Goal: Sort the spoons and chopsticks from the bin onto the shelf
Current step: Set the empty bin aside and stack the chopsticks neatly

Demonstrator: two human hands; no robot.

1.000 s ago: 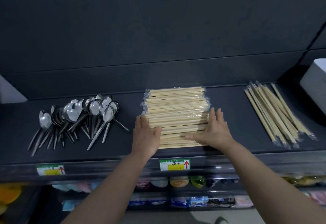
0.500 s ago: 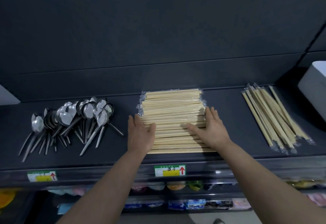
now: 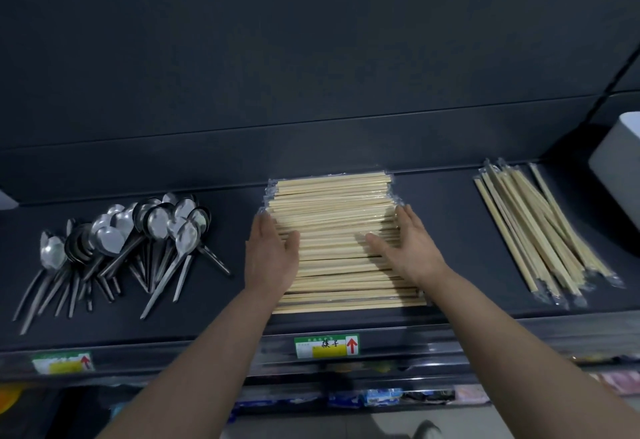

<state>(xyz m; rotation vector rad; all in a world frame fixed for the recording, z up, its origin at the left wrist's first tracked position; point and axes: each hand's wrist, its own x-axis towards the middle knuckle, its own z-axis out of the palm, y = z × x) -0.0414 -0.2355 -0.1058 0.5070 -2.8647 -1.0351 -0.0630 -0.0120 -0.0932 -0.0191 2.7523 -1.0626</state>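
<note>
Left hand (image 3: 270, 258) and right hand (image 3: 412, 248) flat, fingers straight, flanking wrapped chopstick stack (image 3: 334, 217) at centre frame — spoon pile (image 3: 121, 241) left, loose chopsticks (image 3: 540, 231) right, dark shelf (image 3: 446, 231).

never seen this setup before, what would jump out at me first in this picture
First comes the broad, neat stack of wrapped chopsticks in the middle of the dark shelf. The left hand and right hand lie open at its left and right ends. Next are the shiny heap of spoons to its left and a looser fan of chopsticks to its right.
</note>
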